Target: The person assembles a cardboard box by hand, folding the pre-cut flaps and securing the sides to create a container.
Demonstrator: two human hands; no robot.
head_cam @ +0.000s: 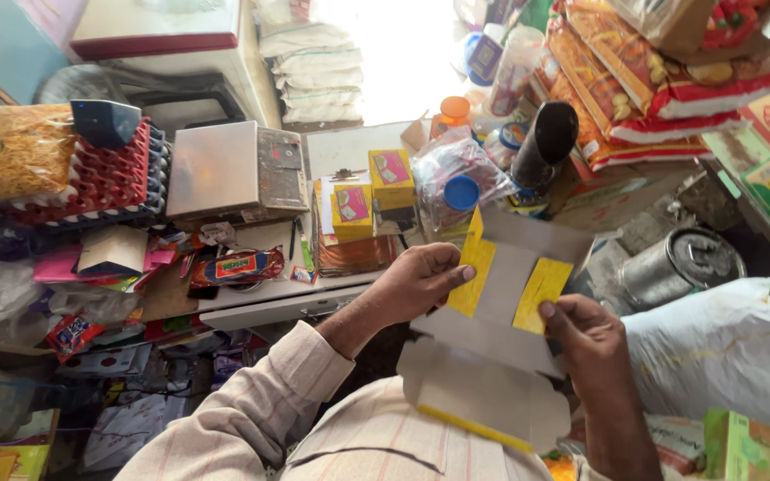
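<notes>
Between the two hands, above the person's lap, one flattened carton (492, 356) is held open, grey inside with yellow flaps. The left hand (416, 283) is clamped on one yellow flap, thumb on the near face and fingers behind. The right hand (590, 338) pinches the second yellow flap, its thumb pressed on the flap's lower corner. Two yellow flaps show at the top of the carton, and one yellow edge shows along its bottom.

Beyond the hands, on the counter (296, 298), stand two small yellow boxes (372, 191) with pink panels, side by side on a stack. Left of them sits one metal scale (235, 169). Further left, one stack of red egg trays (104, 174) carries a dark blue scoop (104, 120), and one bag of yellow snacks (20, 153) leans against the trays. A red and blue packet (238, 265) lies flat on the counter near the scale.

Right of the boxes, one clear bag (452, 174) holds a jar with a blue lid. Just beside it one black tube (544, 142) stands tilted. Behind that, one bottle with an orange cap (453, 111) is partly hidden. At far right, one steel tin (679, 265) sits on the floor, next to one white sack (724, 347). Several red and orange bags (652, 80) are piled at the upper right; their number cannot be told.
</notes>
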